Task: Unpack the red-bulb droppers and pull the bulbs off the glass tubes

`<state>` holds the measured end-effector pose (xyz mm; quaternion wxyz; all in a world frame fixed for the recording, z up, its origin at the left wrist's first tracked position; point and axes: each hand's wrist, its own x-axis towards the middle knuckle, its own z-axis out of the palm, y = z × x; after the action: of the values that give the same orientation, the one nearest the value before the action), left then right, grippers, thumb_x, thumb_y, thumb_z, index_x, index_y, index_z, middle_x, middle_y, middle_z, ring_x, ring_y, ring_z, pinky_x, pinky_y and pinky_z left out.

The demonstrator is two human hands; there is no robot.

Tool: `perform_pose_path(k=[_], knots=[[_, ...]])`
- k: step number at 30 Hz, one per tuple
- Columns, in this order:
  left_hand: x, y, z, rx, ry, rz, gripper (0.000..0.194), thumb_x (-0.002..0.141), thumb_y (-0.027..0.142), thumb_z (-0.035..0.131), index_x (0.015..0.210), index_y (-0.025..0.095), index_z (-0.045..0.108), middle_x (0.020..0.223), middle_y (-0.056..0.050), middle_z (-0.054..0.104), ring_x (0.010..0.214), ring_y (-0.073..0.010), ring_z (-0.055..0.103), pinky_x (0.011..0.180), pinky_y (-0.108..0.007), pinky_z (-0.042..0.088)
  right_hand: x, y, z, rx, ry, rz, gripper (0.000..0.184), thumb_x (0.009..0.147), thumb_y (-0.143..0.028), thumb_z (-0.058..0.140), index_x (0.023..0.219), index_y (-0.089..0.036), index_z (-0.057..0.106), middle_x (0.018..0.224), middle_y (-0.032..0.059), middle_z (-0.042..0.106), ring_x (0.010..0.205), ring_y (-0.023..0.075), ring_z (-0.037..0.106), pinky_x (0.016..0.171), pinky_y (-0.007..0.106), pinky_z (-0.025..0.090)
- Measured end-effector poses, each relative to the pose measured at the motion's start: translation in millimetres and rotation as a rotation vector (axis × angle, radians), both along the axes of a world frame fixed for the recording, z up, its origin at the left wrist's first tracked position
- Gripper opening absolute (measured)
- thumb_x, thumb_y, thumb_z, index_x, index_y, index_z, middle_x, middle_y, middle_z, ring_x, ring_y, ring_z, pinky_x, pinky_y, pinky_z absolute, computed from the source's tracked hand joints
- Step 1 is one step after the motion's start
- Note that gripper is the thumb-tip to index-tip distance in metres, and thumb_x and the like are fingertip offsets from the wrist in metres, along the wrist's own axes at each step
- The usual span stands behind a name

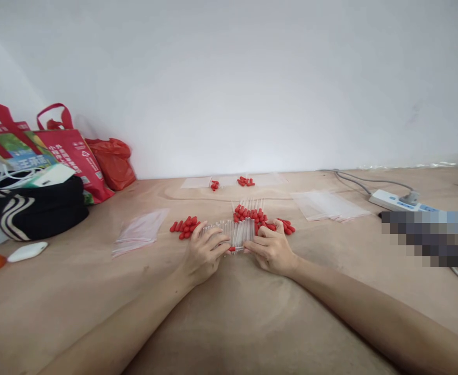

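My left hand (pixel 209 249) is closed, with a small red rubber bulb (pixel 232 249) at its fingertips. A thin clear glass tube (pixel 240 249) lies crosswise against that bulb, its other end pinched by my right hand (pixel 271 247). Just behind the fingers, a row of clear tubes (pixel 243 232) lies side by side on the table. Loose red bulbs (pixel 185 227) are heaped left of my left hand, and more red bulbs (pixel 287 226) lie by my right hand. Droppers with red bulbs (pixel 250 213) and tubes pointing away lie beyond the row.
Clear plastic bags lie in a left stack (pixel 141 232) and a right stack (pixel 326 205). Small red bulbs (pixel 245 181) rest near the wall. Shopping bags (pixel 73 161), a black bag (pixel 45 203) and a white case (pixel 28 251) are at left; a power strip (pixel 393 200) is at right.
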<state>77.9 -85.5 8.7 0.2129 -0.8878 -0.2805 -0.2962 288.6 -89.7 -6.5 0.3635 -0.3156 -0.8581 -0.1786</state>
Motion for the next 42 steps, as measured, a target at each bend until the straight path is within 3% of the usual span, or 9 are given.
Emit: perform_pose_path(k=[8, 12, 17, 22, 25, 28, 32, 38, 42], knots=[[-0.3, 0.3, -0.9, 0.029, -0.027, -0.018, 0.02, 0.079, 0.014, 0.044, 0.072, 0.023, 0.06, 0.084, 0.0, 0.066, 0.086, -0.0172, 0.054, 0.09, -0.042, 0.034, -2.8, 0.6, -1.4, -0.014, 0.023, 0.002, 0.022, 0.083, -0.028, 0.044, 0.072, -0.023, 0.063, 0.05, -0.0031, 0.051, 0.062, 0.0106, 0.038, 0.081, 0.037, 0.018], [-2.4, -1.2, -0.4, 0.025, -0.06, -0.001, 0.019, 0.077, 0.012, 0.045, 0.072, 0.023, 0.059, 0.081, 0.001, 0.066, 0.085, -0.0176, 0.054, 0.091, -0.045, 0.03, 0.3, 1.0, -2.4, -0.013, 0.045, 0.019, 0.021, 0.082, -0.027, 0.045, 0.073, -0.022, 0.063, 0.049, -0.0034, 0.051, 0.062, 0.0106, 0.039, 0.081, 0.037, 0.019], [-18.3, 4.2, 0.0, -0.008, -0.22, 0.163, 0.018, 0.08, 0.015, 0.044, 0.073, 0.021, 0.059, 0.079, -0.002, 0.064, 0.082, -0.0178, 0.054, 0.083, -0.04, 0.036, 9.0, 5.3, -5.1, -0.061, 0.109, -0.106, 0.022, 0.083, -0.028, 0.045, 0.076, -0.022, 0.065, 0.055, -0.0014, 0.055, 0.063, 0.0113, 0.042, 0.08, 0.036, 0.021], [-35.3, 17.9, 8.2, -0.065, -0.419, 0.248, 0.022, 0.084, 0.023, 0.04, 0.094, 0.019, 0.06, 0.083, -0.006, 0.055, 0.076, -0.015, 0.053, 0.069, -0.029, 0.045, 0.5, 6.0, -4.6, -0.079, 0.188, -0.141, 0.019, 0.082, -0.031, 0.048, 0.083, -0.024, 0.066, 0.056, -0.0019, 0.058, 0.061, 0.0103, 0.045, 0.079, 0.034, 0.022], [-53.4, 31.5, 13.7, -0.097, -0.525, 0.395, 0.028, 0.082, 0.024, 0.038, 0.099, 0.016, 0.059, 0.085, -0.007, 0.051, 0.078, -0.0163, 0.053, 0.069, -0.029, 0.046, -9.5, 6.5, -3.9, -0.102, 0.259, -0.163, 0.019, 0.082, -0.025, 0.046, 0.087, -0.022, 0.064, 0.059, -0.0011, 0.061, 0.062, 0.0104, 0.048, 0.079, 0.033, 0.023], [-75.2, 45.3, 14.0, -0.205, -0.639, 0.557, 0.03, 0.077, 0.023, 0.04, 0.102, 0.015, 0.055, 0.082, -0.007, 0.05, 0.073, -0.0157, 0.053, 0.063, -0.028, 0.046, -21.7, 11.0, -3.1, -0.124, 0.301, -0.177, 0.02, 0.08, -0.02, 0.046, 0.091, -0.021, 0.063, 0.064, -0.0005, 0.063, 0.064, 0.0109, 0.05, 0.079, 0.033, 0.023], [-91.9, 54.1, 8.8, -0.385, -0.743, 0.595, 0.036, 0.071, 0.029, 0.048, 0.105, 0.015, 0.047, 0.074, -0.002, 0.053, 0.06, -0.0121, 0.051, 0.055, -0.024, 0.044, -40.4, 20.8, -1.7, -0.09, 0.263, -0.212, 0.015, 0.076, -0.019, 0.049, 0.076, -0.022, 0.064, 0.059, -0.0015, 0.062, 0.064, 0.0123, 0.047, 0.083, 0.038, 0.019], [-90.4, 52.7, 6.5, -0.577, -0.589, 0.669, 0.021, 0.067, 0.035, 0.051, 0.076, 0.016, 0.055, 0.069, -0.002, 0.06, 0.061, -0.014, 0.055, 0.06, -0.025, 0.045, -55.1, 23.6, -0.6, -0.054, 0.095, -0.221, 0.017, 0.073, -0.018, 0.05, 0.058, -0.019, 0.059, 0.054, 0.0004, 0.056, 0.065, 0.0134, 0.04, 0.082, 0.042, 0.017], [-89.1, 52.1, 8.7, -0.658, -0.563, 0.682, 0.026, 0.068, 0.041, 0.048, 0.075, 0.017, 0.057, 0.068, -0.002, 0.063, 0.062, -0.0153, 0.057, 0.061, -0.025, 0.045, -56.1, 18.5, 0.0, -0.122, 0.062, -0.176, 0.024, 0.077, -0.034, 0.05, 0.063, -0.019, 0.062, 0.061, 0.002, 0.057, 0.071, 0.015, 0.04, 0.081, 0.042, 0.017]])
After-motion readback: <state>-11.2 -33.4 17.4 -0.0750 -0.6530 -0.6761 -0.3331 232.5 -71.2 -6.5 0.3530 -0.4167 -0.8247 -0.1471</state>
